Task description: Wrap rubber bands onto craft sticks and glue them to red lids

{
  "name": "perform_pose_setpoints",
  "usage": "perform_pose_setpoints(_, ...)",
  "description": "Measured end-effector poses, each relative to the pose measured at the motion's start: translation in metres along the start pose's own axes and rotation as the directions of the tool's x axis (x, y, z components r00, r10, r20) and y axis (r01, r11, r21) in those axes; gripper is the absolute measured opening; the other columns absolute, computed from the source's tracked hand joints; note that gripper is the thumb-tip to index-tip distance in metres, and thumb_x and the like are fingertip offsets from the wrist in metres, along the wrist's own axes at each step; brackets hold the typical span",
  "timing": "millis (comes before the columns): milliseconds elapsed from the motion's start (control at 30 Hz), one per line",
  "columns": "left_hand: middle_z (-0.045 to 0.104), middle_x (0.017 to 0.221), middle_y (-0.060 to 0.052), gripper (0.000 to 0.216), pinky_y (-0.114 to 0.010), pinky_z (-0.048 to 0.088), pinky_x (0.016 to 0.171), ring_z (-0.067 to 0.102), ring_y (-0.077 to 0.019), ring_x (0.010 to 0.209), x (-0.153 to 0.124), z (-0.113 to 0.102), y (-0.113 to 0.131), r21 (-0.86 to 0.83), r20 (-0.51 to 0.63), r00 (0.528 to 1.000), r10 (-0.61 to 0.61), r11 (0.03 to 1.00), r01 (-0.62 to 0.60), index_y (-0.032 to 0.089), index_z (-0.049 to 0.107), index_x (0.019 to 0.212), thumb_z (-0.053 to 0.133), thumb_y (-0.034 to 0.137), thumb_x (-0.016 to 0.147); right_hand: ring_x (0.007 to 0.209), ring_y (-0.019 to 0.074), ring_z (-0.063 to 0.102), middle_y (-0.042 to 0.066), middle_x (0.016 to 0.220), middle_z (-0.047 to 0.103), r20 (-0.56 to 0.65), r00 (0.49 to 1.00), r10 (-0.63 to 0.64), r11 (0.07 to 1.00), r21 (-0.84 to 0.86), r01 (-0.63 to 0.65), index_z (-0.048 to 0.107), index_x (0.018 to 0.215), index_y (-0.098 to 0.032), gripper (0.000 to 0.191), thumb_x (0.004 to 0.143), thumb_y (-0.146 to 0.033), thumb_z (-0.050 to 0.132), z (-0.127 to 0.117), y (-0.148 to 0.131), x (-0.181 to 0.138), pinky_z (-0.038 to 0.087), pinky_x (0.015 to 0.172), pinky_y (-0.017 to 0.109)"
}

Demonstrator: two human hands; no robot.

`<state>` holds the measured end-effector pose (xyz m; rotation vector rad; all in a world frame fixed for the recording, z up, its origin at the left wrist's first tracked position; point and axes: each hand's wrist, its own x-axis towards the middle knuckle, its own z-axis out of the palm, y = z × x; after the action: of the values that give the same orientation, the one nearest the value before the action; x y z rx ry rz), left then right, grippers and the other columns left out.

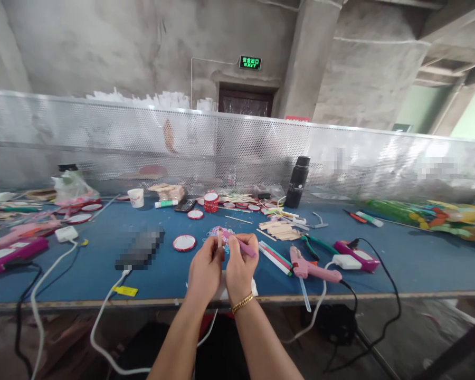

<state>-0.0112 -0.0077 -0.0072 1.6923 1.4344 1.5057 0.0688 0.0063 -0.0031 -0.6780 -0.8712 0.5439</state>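
My left hand (pixel 206 268) is closed on a small pale wooden craft stick (pixel 219 237), held upright between thumb and fingers. Close beside it, my right hand (pixel 240 266) is closed around a purple marker (pixel 247 249), whose far end points toward the stick. The fingers hide where marker and stick meet. Behind both hands lies a loose pile of small coloured rubber-band-like rings (pixel 221 231). White, red and green markers (pixel 275 258) lie to the right of my right hand. A round white disc with a red rim (pixel 184 243) is to the left.
A pink glue gun (pixel 311 269) with its cord lies at right, near pliers (pixel 316 247) and wooden sticks (pixel 279 230). A black bottle (pixel 297 182) stands at the back. At left are a phone (pixel 140 249) on a cable and a paper cup (pixel 136 198).
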Motion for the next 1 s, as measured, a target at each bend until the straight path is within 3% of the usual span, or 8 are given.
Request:
perform_pose_setpoints(333,0.069,0.078,0.000,0.013,-0.029,0.049,0.075,0.063,-0.0201,0.077,0.0025,0.0025,-0.0081,-0.067,-0.037,0.999,0.028,0.997,-0.030,0.025,0.064,0.088,0.059,0.035,0.093,0.073,0.0158,0.058,-0.002,0.077,0.059,0.024,1.000,0.010,1.000,0.002,-0.010,0.057,0.078,-0.020,0.019,0.086,-0.035,0.065,0.0000,-0.0006,-0.0022,0.050,0.071,0.031)
perform_pose_setpoints(1000,0.069,0.080,0.000,0.011,-0.029,0.049,0.075,0.064,-0.0203,0.080,0.0023,0.0014,-0.0054,-0.037,-0.022,0.999,0.030,0.999,-0.031,0.025,0.064,0.089,0.057,0.032,0.094,0.071,0.0148,0.056,-0.002,0.077,0.058,0.030,0.999,-0.020,1.000,-0.022,0.020,0.057,0.077,-0.020,0.019,0.088,-0.034,0.064,-0.0001,0.0005,-0.0012,0.048,0.069,0.030)
